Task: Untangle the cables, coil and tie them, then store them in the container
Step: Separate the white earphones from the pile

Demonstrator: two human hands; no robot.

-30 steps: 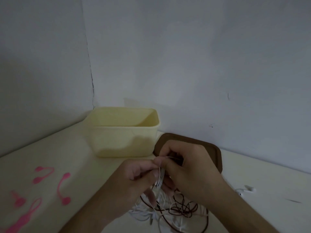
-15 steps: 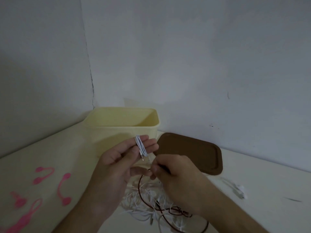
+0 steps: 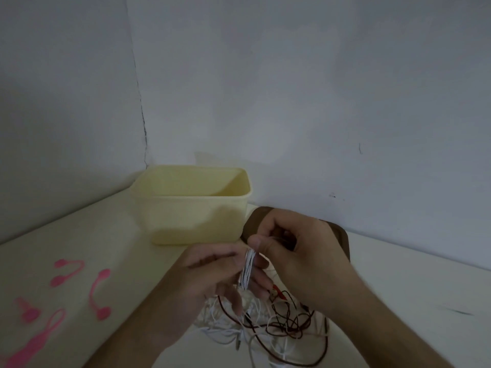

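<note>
While we hold it: the white cable (image 3: pixel 247 266) is folded into a small bunch of loops between our two hands, just above the messy pile.
Left hand (image 3: pixel 212 274): our fingers curl round the lower part of the white bunch and grip it.
Right hand (image 3: pixel 295 248): our thumb and fingers pinch the top of the white bunch.
How it feels, we think: thin, soft and very light. It bends any way we push it and wants to spring open, so we must keep squeezing the loops.
Where to hold: we guess the middle of the bunch is best, so a tie can go round it and no loop slips out.
Pile (image 3: pixel 265 322): white and dark red cables lie mixed up on the table (image 3: pixel 93 235) under our hands. The white cable runs down into it, so a hard pull may snag.
Pink ties (image 3: pixel 98 293): they lie on the table to our left, well apart from the bunch.
Container (image 3: pixel 191 208): the yellow box sits open behind our hands, with nothing visible inside.
Brown lid (image 3: pixel 342 240): it lies flat just beside the box.
</note>
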